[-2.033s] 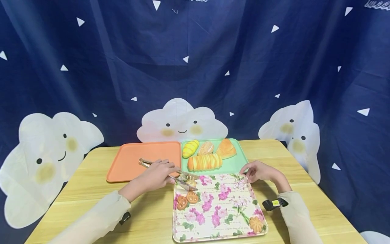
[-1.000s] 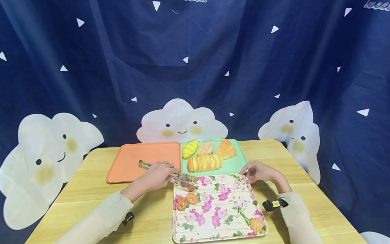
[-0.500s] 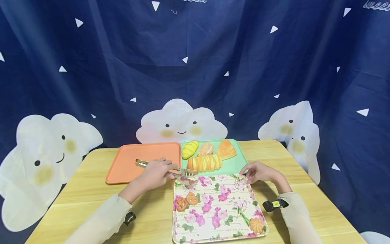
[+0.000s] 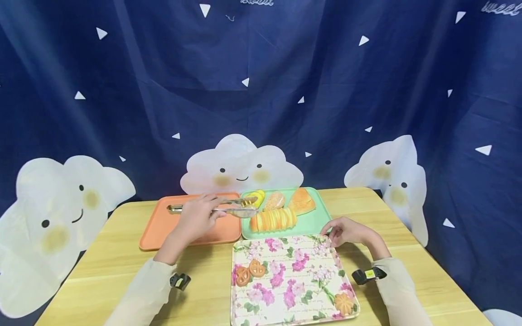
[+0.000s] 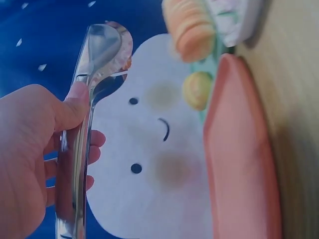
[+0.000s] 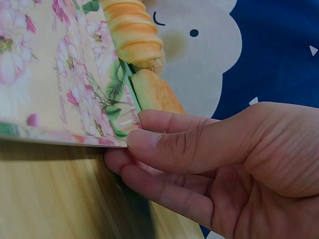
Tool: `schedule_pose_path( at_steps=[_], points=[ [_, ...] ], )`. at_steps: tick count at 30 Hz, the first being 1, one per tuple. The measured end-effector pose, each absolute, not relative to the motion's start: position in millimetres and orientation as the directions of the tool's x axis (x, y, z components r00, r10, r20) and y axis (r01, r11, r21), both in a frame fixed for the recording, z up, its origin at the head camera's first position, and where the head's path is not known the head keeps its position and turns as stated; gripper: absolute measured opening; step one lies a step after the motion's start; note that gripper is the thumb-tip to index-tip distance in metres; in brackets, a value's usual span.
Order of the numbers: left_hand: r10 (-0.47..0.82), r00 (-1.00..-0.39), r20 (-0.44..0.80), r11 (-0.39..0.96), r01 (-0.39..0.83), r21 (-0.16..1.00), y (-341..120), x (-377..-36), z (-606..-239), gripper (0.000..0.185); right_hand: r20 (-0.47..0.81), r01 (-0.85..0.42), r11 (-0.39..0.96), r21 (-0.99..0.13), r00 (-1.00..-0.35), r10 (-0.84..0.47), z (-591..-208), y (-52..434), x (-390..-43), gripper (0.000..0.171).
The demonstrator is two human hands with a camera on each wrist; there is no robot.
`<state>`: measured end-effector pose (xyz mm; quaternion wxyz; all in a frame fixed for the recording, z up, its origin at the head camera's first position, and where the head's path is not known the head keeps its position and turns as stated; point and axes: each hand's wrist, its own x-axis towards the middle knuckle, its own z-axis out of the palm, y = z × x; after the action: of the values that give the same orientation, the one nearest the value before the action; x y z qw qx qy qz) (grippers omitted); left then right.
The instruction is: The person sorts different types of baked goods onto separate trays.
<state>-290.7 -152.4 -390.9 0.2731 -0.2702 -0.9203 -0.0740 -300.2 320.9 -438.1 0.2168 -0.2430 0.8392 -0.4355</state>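
Left hand (image 4: 198, 216) grips tongs (image 4: 220, 208), tips closed over the yellow bun (image 4: 253, 199) on the green tray (image 4: 311, 222); right hand (image 4: 346, 231) pinches the floral tray (image 4: 293, 290) corner; loosened squeeze likely drops the bun.

Left hand (image 4: 197, 216) and tongs (image 4: 228, 209) now raised from floral tray (image 4: 326, 290) to above orange tray (image 4: 163, 226).

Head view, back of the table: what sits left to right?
Orange tray → left hand holding tongs → yellow bun → round seeded bun → wedge-shaped pastry, the three breads on the green tray.
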Motion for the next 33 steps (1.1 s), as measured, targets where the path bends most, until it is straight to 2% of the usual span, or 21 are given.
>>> schedule_pose_path(
  at_steps=[10, 18, 26, 33],
  points=[
    [0.287, -0.688, 0.666, 0.897, 0.436, 0.065, -167, -306, -402, 0.042, -0.159, -0.223, 0.507, -0.833, -0.781, -0.604, -441, 321, -303, 0.037],
    [0.172, -0.732, 0.659, 0.936, 0.33, 0.123, -174, -310, -423, 0.045, -0.145, -0.261, 0.49, -0.832, -0.75, -0.646, -446, 320, -301, 0.036],
    [0.11, -0.735, 0.669, 0.943, 0.29, 0.163, -171, -323, -432, 0.043, -0.151, -0.225, 0.495, -0.839, -0.778, -0.609, -443, 320, -298, 0.038],
    [0.077, -0.725, 0.685, 0.95, 0.261, 0.17, -170, -334, -438, 0.045, -0.148, -0.217, 0.48, -0.85, -0.777, -0.612, -441, 322, -301, 0.039]
  ],
)
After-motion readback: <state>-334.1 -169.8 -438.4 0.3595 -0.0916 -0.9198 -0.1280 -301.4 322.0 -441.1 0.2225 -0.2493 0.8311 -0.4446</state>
